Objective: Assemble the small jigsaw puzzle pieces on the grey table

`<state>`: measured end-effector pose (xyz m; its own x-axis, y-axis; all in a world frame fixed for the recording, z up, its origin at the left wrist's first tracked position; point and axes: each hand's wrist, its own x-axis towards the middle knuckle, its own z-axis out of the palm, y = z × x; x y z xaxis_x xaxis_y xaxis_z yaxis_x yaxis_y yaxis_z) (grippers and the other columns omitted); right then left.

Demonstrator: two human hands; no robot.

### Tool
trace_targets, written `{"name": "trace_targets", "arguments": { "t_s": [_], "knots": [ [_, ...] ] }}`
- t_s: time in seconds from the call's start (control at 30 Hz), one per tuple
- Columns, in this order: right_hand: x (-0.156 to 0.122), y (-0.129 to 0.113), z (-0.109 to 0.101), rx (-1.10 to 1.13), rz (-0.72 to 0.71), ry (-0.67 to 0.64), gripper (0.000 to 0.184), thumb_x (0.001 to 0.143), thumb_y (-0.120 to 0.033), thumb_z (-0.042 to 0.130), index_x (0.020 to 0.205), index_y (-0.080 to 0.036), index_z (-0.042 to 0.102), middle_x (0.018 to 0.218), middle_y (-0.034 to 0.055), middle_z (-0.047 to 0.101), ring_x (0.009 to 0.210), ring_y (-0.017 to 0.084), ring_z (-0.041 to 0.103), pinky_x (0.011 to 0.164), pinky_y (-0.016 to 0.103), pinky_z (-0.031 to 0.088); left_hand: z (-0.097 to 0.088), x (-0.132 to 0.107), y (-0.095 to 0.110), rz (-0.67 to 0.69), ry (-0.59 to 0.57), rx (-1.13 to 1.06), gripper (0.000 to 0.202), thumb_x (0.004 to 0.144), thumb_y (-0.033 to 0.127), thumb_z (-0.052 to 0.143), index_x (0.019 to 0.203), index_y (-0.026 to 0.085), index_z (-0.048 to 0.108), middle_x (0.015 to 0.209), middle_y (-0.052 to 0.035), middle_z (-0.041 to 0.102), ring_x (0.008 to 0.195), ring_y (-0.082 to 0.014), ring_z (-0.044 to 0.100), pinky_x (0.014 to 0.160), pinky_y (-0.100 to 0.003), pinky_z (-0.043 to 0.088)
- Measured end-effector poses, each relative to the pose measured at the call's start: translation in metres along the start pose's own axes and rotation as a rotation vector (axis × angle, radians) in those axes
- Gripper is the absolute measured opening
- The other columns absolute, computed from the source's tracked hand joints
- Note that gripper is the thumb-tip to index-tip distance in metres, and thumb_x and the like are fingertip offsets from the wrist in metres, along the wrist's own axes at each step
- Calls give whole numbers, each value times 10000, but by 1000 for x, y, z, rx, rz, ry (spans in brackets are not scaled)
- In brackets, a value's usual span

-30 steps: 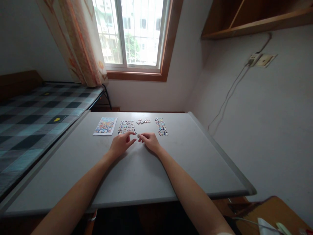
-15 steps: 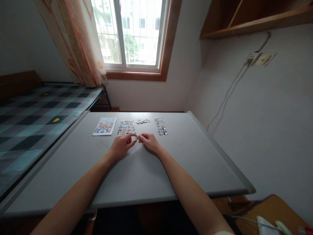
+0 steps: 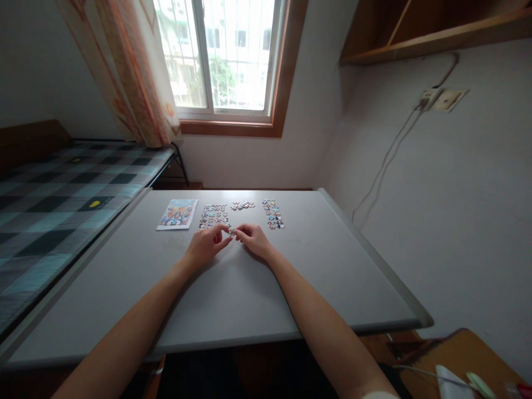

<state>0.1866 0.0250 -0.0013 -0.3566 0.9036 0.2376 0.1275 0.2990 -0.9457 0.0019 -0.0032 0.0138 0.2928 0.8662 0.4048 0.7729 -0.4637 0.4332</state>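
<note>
Between my two hands, just above the table, is a small jigsaw puzzle piece (image 3: pixel 231 233); whether it is one piece or two joined ones I cannot tell. My left hand (image 3: pixel 204 244) pinches it from the left with thumb and forefinger. From the other side, the fingertips of my right hand (image 3: pixel 253 239) are closed on it. Rows of loose puzzle pieces (image 3: pixel 214 214) lie just beyond my left hand. A heap of pieces (image 3: pixel 243 205) sits farther back in the middle, and another block of pieces (image 3: pixel 273 215) is to the right.
A colourful picture sheet (image 3: pixel 178 214) lies at the left on the grey-white table (image 3: pixel 332 277). A bed with a checked cover (image 3: pixel 83 183) stands along the left. On the right wall a cable (image 3: pixel 384 166) hangs from a socket. A wooden stool or chair (image 3: pixel 465 354) is at lower right.
Both hands stay together at nearly the same spot. The piece between the fingertips has turned or shifted slightly. The loose pieces and the picture sheet have not moved.
</note>
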Motion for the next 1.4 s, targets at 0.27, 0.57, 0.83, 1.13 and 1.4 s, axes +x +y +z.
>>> {"name": "trace_targets", "arguments": {
  "t_s": [0.27, 0.57, 0.83, 1.13, 1.4],
  "knots": [
    [1, 4, 1, 17, 24, 43, 204, 797, -328, 560, 742, -139, 615, 637, 5, 610, 582, 100, 527, 583, 225, 430, -2, 0, 1, 18, 10, 0, 247, 853, 373, 527, 968, 202, 664, 576, 38, 544, 526, -88, 466, 557, -205, 331],
    [0, 1, 1, 15, 8, 34, 205, 795, -328, 554, 725, -141, 604, 631, 2, 598, 578, 102, 520, 585, 230, 429, 0, 0, -2, 35, -13, 20, 248, 821, 310, 569, 1023, 225, 683, 589, 38, 572, 514, -83, 470, 560, -206, 334],
    [1, 3, 1, 1, 9, 33, 258, 811, -382, 549, 801, -140, 638, 646, 7, 609, 584, 103, 527, 577, 220, 422, 0, 0, -4, 13, 38, 49, 248, 841, 362, 547, 977, 210, 689, 566, 36, 561, 512, -88, 474, 557, -210, 330],
    [1, 6, 1, -30, -6, 25, 214, 803, -332, 559, 755, -136, 633, 641, 6, 616, 584, 102, 521, 572, 219, 407, 0, 1, -5, 36, 43, 50, 253, 841, 390, 559, 949, 206, 695, 551, 39, 555, 495, -85, 465, 541, -207, 325],
    [0, 0, 1, -28, 6, 46, 185, 800, -293, 541, 734, -137, 615, 629, 3, 603, 580, 101, 517, 577, 224, 406, 0, 0, -4, 39, 85, 59, 258, 845, 412, 557, 851, 202, 708, 538, 30, 561, 490, -82, 472, 525, -201, 322]
  ]
}}
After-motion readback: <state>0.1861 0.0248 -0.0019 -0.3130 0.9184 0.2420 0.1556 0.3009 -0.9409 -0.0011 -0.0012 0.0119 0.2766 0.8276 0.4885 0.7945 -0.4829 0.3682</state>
